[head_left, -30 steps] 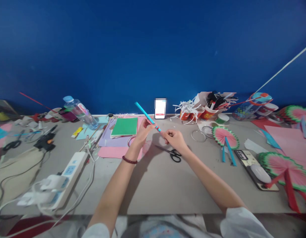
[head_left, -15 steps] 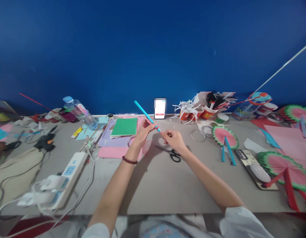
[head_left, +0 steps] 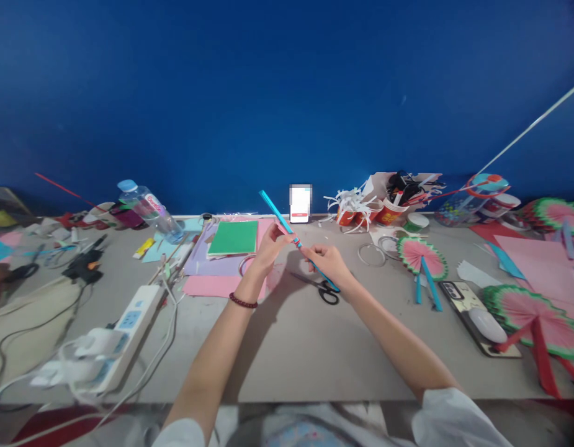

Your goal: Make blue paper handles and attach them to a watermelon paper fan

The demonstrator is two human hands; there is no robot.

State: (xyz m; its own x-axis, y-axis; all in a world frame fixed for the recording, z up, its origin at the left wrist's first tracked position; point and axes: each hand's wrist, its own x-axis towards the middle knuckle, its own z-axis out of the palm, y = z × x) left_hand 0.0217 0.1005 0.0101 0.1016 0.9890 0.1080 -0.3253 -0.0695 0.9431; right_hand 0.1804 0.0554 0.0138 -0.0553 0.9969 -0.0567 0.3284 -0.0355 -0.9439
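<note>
Between my two hands runs a long, narrow blue paper strip point(head_left: 276, 213), slanting from upper left to lower right. My left hand point(head_left: 269, 247) pinches it near the middle, where a small red and white bit shows at the fingertips. Just below, the fingers of my right hand point(head_left: 327, 264) are closed on the same strip, and its lower end sticks out under that hand. Black-handled scissors point(head_left: 330, 293) lie on the table under my right hand. To the left are a green square pad point(head_left: 233, 238) and pink paper point(head_left: 221, 286).
A white power strip point(head_left: 131, 332) with cables lies at left, near a plastic bottle point(head_left: 151, 208). A phone point(head_left: 299, 205) stands against the blue wall. At right are pink and green paper fans point(head_left: 422, 256), another phone point(head_left: 458, 304) with a mouse on it, and cups point(head_left: 391, 211).
The blue strip has slid down and to the right through my fingers. Its lower end now shows below my right hand. My hands have hardly moved.
</note>
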